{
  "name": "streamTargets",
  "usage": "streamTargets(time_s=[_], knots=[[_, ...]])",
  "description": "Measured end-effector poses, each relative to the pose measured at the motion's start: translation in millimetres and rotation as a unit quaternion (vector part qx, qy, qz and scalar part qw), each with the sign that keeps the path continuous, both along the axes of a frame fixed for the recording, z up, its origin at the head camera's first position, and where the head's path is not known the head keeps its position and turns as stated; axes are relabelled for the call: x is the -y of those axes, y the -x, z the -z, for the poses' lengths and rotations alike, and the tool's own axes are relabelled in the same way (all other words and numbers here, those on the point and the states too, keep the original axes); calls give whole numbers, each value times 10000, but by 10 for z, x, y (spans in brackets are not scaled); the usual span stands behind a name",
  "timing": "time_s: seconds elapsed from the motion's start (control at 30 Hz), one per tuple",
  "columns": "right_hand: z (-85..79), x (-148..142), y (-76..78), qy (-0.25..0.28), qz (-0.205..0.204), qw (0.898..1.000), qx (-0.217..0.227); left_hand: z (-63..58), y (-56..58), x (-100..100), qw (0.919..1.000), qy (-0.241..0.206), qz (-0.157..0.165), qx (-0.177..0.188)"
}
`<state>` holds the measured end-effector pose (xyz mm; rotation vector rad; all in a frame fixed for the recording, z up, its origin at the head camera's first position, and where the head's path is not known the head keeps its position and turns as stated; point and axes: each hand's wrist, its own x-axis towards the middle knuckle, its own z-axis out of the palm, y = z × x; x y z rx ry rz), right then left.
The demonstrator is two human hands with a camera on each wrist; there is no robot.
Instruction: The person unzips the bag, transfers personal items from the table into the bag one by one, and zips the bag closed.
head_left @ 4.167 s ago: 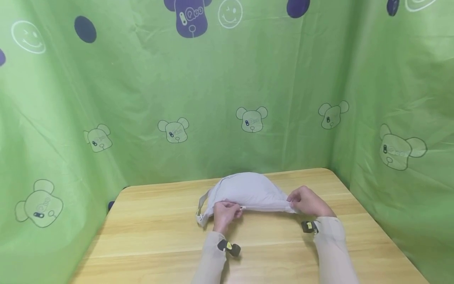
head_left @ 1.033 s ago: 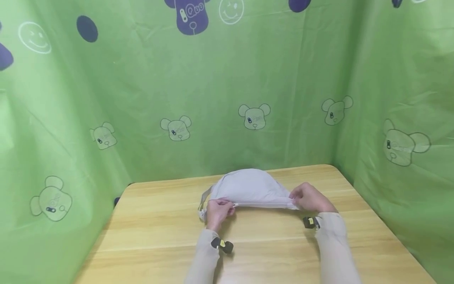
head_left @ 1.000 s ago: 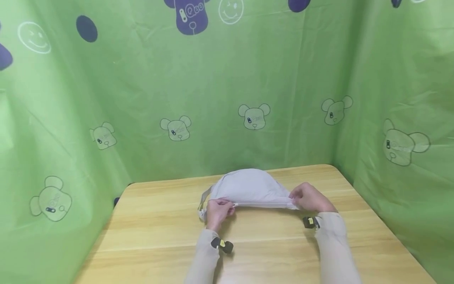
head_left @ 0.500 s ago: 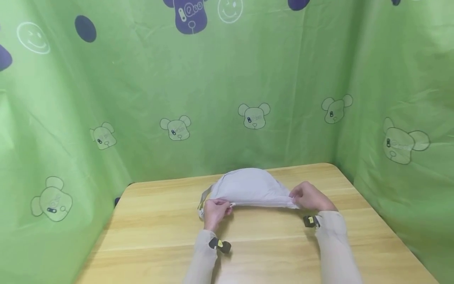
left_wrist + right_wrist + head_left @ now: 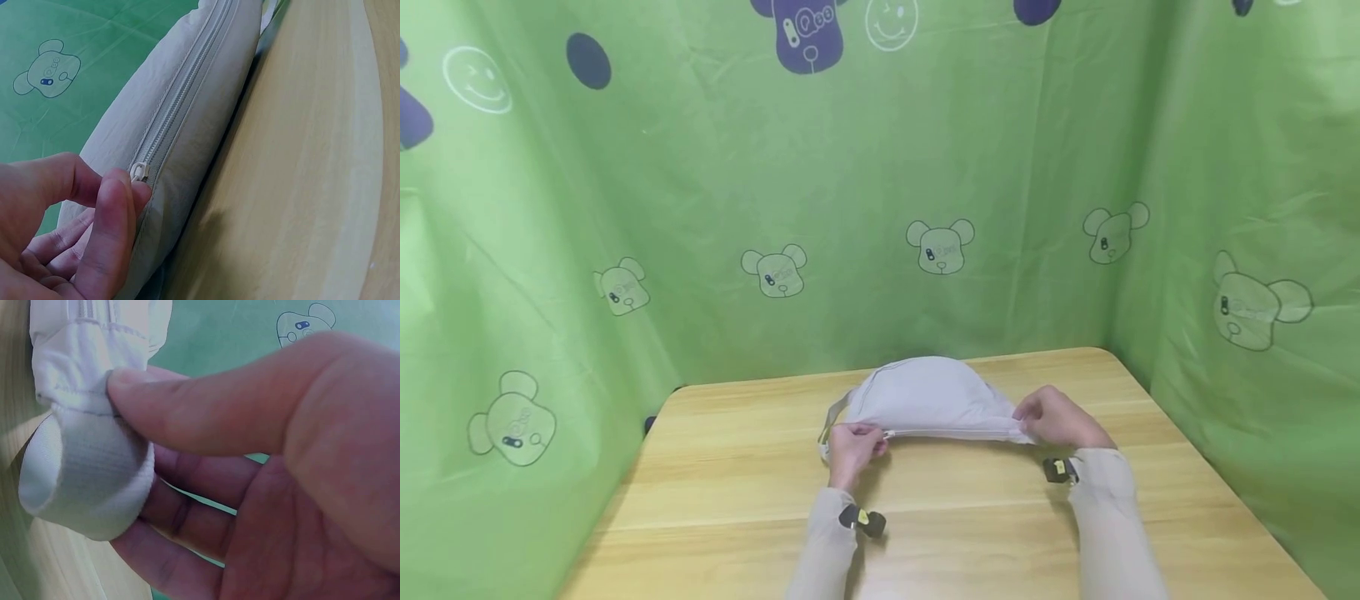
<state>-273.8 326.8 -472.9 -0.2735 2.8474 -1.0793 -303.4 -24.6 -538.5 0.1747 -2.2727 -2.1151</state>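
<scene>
A pale grey waist bag lies on the table, its rounded edge away from me and a zipper along its near side. At the left end, my left hand pinches the small whitish zipper pull between thumb and finger. Beyond the pull, the teeth run as one line in the left wrist view. My right hand grips the bag's right corner, thumb on the fabric where the webbing strap is sewn on. That strap curls in a loop beside the fingers.
The wooden table has its far edge just behind the bag. Green curtains with bear prints stand behind and on both sides. A strap loop sticks out at the bag's left end.
My left hand has drawn the zipper pull leftward along the bag's near side, toward its left end. The right hand keeps its grip on the right corner.
</scene>
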Motion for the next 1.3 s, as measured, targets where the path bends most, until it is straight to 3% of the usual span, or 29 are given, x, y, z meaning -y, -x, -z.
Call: streamTargets(time_s=[0.37,0.97,1.3], knots=[[-16,3,-17,7,-40,10000,-35,-65,-33,54,10000,57,-20,7],[-18,5,-4,-35,-104,9999,-29,-59,-43,204,9997,-11,-102,-220],[-26,7,-9,-76,-132,9999,-27,-44,-36,270,9999,2,-116,-125]])
